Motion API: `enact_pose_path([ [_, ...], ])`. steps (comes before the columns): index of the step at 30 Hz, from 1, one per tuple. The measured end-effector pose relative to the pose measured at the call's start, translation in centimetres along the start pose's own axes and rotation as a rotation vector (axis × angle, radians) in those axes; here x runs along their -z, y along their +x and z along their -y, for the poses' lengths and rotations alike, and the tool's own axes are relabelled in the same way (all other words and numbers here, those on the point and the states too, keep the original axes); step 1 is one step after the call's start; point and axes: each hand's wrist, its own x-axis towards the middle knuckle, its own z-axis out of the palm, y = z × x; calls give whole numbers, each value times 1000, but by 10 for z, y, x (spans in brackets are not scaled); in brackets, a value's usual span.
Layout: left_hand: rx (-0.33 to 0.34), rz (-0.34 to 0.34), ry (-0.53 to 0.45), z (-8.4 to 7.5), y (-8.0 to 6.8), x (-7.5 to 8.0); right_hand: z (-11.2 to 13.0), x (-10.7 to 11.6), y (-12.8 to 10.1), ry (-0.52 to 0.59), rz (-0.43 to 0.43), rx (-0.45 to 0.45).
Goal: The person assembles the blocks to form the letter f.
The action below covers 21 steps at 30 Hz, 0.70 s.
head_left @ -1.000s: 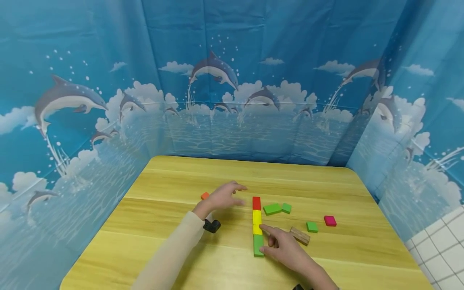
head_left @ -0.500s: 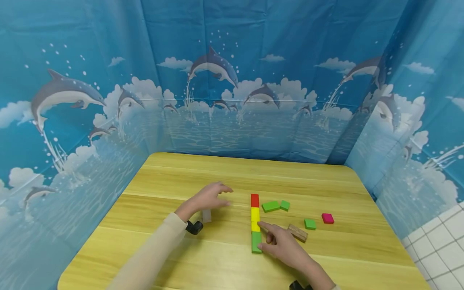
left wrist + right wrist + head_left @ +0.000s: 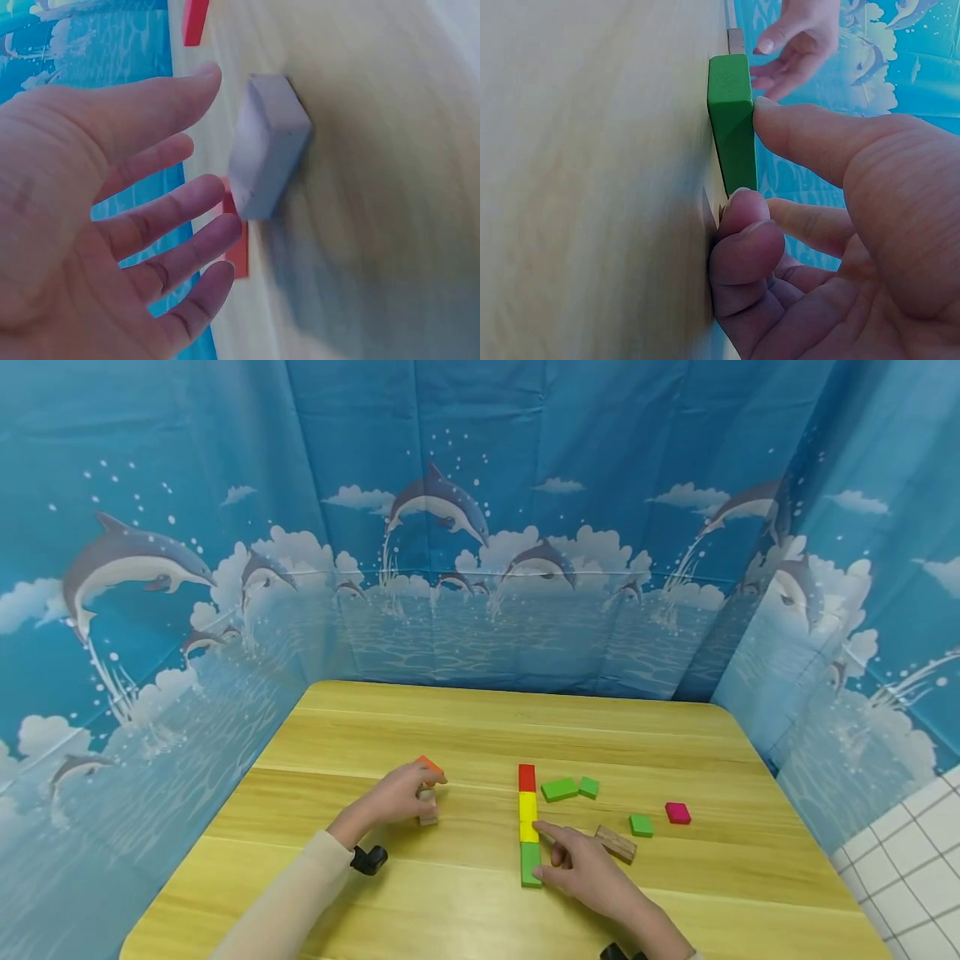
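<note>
Left hand [image 3: 393, 795] spread wide just short of plain wooden block [image 3: 428, 806], long axis upright; right hand [image 3: 581, 868] flat-fingered against green block [image 3: 531, 863].

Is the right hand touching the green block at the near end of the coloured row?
Touching. In the right wrist view the right hand has its thumb tip pressed against the side of the green block, with no gap between them.

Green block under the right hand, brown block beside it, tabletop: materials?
Green block: probably painted wood, matte opaque coat, crisp edges. Brown block: bare wood, striped grain. Table: wood or wood-look laminate, plank lines, slight sheen; can't tell which.
</note>
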Motion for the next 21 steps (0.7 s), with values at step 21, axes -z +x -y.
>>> enact_pose_path([
  [21, 74, -83, -31, 11, -16, -11, 3, 0, -1, 6, -1, 3],
])
